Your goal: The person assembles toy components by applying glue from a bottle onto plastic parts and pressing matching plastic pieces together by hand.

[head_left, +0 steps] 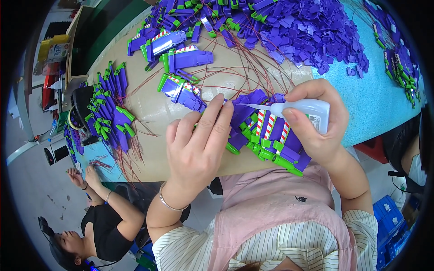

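Note:
My right hand point(319, 118) is closed round a small white squeeze glue bottle point(312, 112), which lies nearly level with its thin clear nozzle pointing left. The nozzle tip is just right of the fingertips of my left hand point(198, 137). Those fingers are pressed together on a purple plastic part point(244, 108), mostly hidden under them. Below the bottle, close to my apron, lies a cluster of purple and green toy pieces point(271, 135) with red-and-white striped stickers. Beyond my left fingers rests another striped purple and green piece point(183, 90).
A large heap of flat purple pieces point(312, 34) covers the far right of the table. Thin red wires point(239, 74) trail across the middle. At left stands a pile of purple pieces with green ends point(110, 104). A co-worker's hands point(88, 178) are at the table's left end.

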The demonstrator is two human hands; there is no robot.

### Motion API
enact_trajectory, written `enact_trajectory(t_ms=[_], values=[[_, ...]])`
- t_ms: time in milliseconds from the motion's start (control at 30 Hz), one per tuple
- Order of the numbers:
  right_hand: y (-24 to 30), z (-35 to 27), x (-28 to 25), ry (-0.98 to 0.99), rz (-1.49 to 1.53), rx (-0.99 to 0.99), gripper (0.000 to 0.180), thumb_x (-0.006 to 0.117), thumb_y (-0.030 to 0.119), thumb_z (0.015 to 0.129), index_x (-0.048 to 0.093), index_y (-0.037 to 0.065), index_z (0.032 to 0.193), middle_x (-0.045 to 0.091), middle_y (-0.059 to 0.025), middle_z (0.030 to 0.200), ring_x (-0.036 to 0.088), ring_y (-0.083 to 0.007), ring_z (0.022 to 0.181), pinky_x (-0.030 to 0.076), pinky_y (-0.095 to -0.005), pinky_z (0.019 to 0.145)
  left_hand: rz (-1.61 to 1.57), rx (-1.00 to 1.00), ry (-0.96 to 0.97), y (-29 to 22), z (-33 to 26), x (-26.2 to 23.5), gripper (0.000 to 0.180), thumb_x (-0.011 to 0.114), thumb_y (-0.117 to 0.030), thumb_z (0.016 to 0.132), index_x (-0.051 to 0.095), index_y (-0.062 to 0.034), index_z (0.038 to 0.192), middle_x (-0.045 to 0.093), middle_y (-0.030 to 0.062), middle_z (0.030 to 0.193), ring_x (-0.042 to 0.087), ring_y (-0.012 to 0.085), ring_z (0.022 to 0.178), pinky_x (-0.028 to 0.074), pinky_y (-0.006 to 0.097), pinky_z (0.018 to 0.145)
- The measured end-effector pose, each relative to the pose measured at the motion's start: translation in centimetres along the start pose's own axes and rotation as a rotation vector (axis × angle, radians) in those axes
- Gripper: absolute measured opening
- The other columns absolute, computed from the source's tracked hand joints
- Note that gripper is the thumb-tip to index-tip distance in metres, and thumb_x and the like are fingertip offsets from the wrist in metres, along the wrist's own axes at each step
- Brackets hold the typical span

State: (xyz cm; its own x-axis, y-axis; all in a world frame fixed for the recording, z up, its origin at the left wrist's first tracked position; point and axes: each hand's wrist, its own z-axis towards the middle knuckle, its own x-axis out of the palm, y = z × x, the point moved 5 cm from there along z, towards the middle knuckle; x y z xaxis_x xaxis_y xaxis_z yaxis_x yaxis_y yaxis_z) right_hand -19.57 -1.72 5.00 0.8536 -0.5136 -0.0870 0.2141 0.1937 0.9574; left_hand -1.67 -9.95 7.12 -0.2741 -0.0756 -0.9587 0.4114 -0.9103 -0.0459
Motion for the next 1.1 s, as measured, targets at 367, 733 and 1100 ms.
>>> enact_trajectory(t_ms=[367, 733, 1100], values=[[-0.5, -0.8, -1.4, -0.074, 0.075, 0.040, 0.020, 0.073, 0.003, 0.086, 0.060, 0.000, 0.101, 0.064, -0.0048, 0.093, 0.060, -0.0079, 0.078, 0.047, -0.0207, 0.068, -0.197, -0.055, -0.023, 0.6, -0.3, 1.7, 0.050, 0.072, -0.020, 0.080, 0.060, -0.0049, 0.126, 0.061, 0.0103, 0.127, 0.057, 0.0262, 0.094, 0.044, 0.037, 0.084], [-0.7, -0.7, -1.3, -0.121, 0.085, 0.103, 0.014, 0.070, 0.004, 0.088, 0.061, 0.001, 0.097, 0.062, -0.0013, 0.089, 0.057, -0.0051, 0.077, 0.045, -0.0195, 0.066, -0.086, -0.067, 0.121, 8.0, 0.4, 1.0, 0.036, 0.064, 0.010, 0.074, 0.055, -0.0011, 0.107, 0.057, 0.0181, 0.126, 0.055, 0.0408, 0.115, 0.042, 0.049, 0.100], [-0.7, -0.3, -1.2, -0.114, 0.089, 0.108, 0.013, 0.071, 0.004, 0.087, 0.061, 0.001, 0.096, 0.062, -0.0019, 0.090, 0.057, -0.0057, 0.077, 0.045, -0.0199, 0.066, 0.001, -0.313, 0.063, 9.4, -2.2, 0.6, 0.044, 0.075, -0.012, 0.080, 0.056, -0.0045, 0.119, 0.061, 0.0145, 0.116, 0.060, 0.0350, 0.098, 0.047, 0.042, 0.080]])
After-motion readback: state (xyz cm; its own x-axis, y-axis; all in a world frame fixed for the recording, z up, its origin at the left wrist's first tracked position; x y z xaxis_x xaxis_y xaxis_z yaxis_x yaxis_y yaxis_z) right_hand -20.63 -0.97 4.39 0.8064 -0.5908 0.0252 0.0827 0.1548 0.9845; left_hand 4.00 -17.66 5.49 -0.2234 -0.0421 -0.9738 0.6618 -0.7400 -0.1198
